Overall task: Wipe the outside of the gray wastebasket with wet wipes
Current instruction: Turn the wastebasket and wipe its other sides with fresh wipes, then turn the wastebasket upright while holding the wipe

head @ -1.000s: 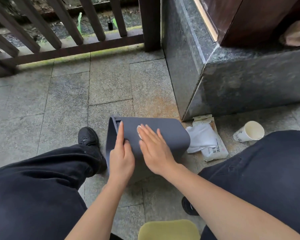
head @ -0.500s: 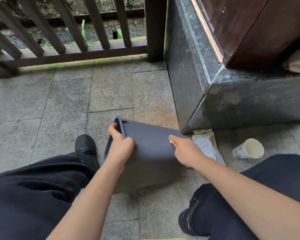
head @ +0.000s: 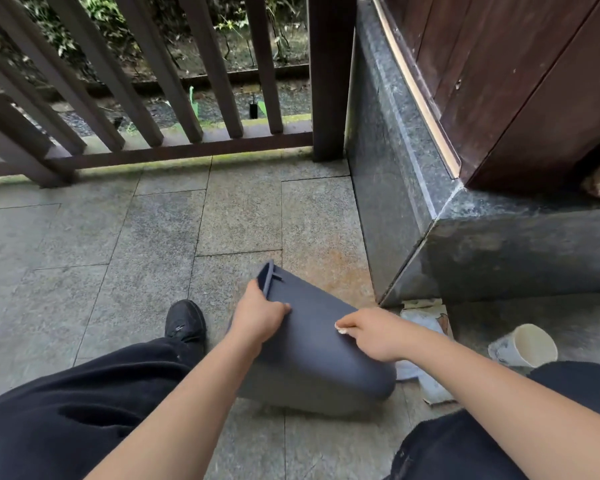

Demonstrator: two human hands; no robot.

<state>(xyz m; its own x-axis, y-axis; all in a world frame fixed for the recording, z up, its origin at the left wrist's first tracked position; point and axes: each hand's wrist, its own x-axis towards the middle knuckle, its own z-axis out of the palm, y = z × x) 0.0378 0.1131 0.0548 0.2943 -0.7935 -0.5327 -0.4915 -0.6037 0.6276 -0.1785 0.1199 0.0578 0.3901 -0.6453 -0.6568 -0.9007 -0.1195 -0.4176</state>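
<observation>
Gray wastebasket (head: 312, 344) lies on its side on the stone floor (head: 118, 258) between the person's knees, open rim pointing away toward the railing (head: 174, 98), base end near the camera. Against a second ago it has been rotated: then it lay broadside with the right hand flat on top; now it sits angled, rim end swung up-left, a fresh side wall facing up.

Left hand (head: 258, 318) grips the rim edge, fingers curled over it, steadying. Right hand (head: 374, 336) pinches a small white wet wipe (head: 342, 329) against the upper wall, fingers bunched rather than flat as before.

Judgement: one face likely covered, wiping now shifts to the next face; task mid-way, underside and far side probably left.

Just right of the basket: the wipes packet (head: 426, 327) on the floor, partly hidden behind the right forearm. Paper cup (head: 523, 346) lies tipped further right, near the dark stone step (head: 499, 258). Black shoe (head: 185, 322) left of the basket.
</observation>
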